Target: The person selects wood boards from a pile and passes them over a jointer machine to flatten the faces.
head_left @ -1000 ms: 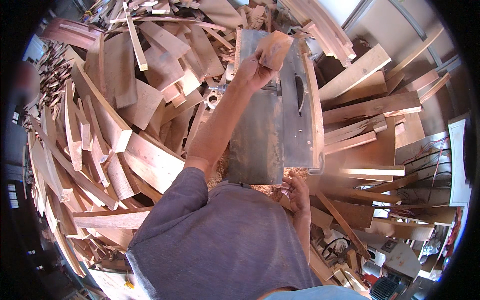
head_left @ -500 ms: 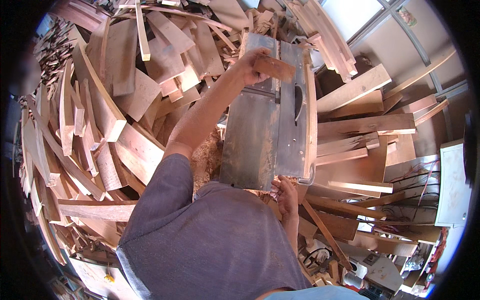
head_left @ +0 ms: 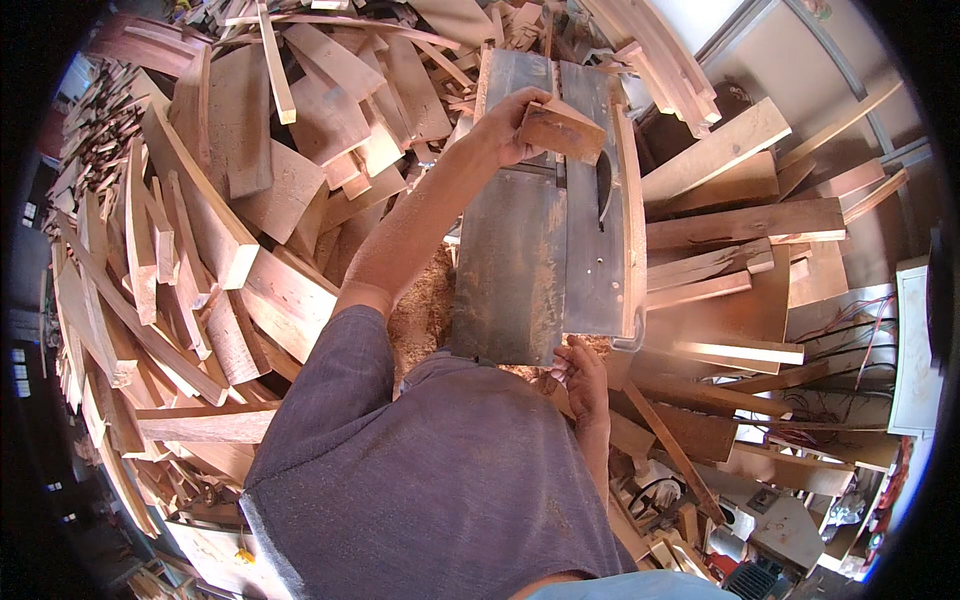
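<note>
My left hand stretches out over the far part of a woodworking machine with a flat grey metal table. It grips a short brown wooden block by its left end, and the block's right end points toward a wooden rail along the table. Just below the block, a curved dark slot or blade shows in the table; I cannot tell which. My right hand is at the machine's near edge, by the table's front corner. Its fingers are curled together, and whatever they may hold is hidden.
Boards and offcuts are heaped on the left. More planks stick out on the right, close to the machine. Sawdust lies beside the table's left edge. A pale box with loose wires stands at the far right.
The left hand and block have shifted slightly nearer and to the right relative to the machine, and the block has tilted. The right hand's fingers have curled in more. The whole view has shifted a little.
</note>
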{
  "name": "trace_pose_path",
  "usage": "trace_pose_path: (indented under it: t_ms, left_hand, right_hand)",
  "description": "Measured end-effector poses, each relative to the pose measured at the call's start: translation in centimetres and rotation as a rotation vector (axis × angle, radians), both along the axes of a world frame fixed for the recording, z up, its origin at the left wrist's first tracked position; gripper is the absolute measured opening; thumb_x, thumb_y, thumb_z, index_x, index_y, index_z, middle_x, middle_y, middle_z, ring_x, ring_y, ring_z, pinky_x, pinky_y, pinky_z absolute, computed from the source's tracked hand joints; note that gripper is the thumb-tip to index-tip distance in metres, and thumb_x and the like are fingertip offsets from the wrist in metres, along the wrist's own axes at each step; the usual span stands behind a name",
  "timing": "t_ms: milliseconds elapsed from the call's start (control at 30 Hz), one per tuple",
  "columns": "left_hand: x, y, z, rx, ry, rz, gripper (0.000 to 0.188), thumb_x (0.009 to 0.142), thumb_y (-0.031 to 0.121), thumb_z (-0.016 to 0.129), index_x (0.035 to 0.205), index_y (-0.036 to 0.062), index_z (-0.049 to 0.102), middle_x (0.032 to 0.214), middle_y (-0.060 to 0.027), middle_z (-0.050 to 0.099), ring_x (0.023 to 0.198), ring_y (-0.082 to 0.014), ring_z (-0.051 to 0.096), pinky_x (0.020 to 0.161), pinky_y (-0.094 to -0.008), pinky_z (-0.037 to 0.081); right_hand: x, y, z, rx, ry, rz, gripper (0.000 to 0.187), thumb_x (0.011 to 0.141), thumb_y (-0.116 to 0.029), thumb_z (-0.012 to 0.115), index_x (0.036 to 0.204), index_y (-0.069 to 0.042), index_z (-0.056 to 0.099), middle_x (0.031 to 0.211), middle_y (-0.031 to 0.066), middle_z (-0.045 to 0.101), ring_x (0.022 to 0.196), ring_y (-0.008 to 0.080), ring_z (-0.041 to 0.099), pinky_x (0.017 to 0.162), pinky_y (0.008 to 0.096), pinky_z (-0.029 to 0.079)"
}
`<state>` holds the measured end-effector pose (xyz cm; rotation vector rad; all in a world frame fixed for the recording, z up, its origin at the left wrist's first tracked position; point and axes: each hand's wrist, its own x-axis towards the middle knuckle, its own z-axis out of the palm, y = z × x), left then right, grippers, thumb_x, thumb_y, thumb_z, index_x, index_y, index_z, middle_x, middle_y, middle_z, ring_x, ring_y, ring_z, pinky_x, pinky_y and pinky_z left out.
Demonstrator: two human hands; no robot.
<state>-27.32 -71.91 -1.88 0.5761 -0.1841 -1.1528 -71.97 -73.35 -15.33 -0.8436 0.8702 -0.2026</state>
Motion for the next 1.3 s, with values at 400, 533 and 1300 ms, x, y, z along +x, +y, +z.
trace_pose_path:
  t_ms: [400,533,1300]
  left_hand:
    - [-1.0,0.3,0.6,0.071,0.0,0.052,0.029,0.091,0.026,0.073,0.106,0.0054,0.06,0.096,-0.0071,0.069,0.081,-0.0193,0.072,0.067,-0.0328,0.063]
    - [-0.4,0.3,0.2,0.06,0.012,0.031,0.024,0.092,0.026,0.071,0.103,0.007,0.061,0.093,-0.0052,0.069,0.076,-0.0185,0.072,0.062,-0.0326,0.063]
    - [-14.4,8.0,-18.4,0.217,-0.007,-0.072,0.066,0.09,0.031,0.074,0.143,0.004,0.045,0.128,-0.0113,0.063,0.116,-0.0225,0.065,0.099,-0.0395,0.058]
  right_hand:
    - [4.4,-0.3,3.0,-0.096,-0.038,0.081,0.049,0.103,-0.019,0.06,0.144,0.006,0.049,0.107,0.0146,0.072,0.087,0.0183,0.069,0.074,0.0321,0.057]
    - [5.6,0.1,3.8,-0.12,-0.079,0.07,0.046,0.104,-0.018,0.058,0.143,0.005,0.049,0.107,0.0146,0.073,0.088,0.0189,0.07,0.076,0.0328,0.056]
    - [11.8,3.1,-0.1,0.503,-0.244,-0.218,0.066,0.105,-0.057,0.044,0.14,-0.002,0.051,0.129,0.0248,0.061,0.117,0.0402,0.063,0.101,0.0526,0.053]
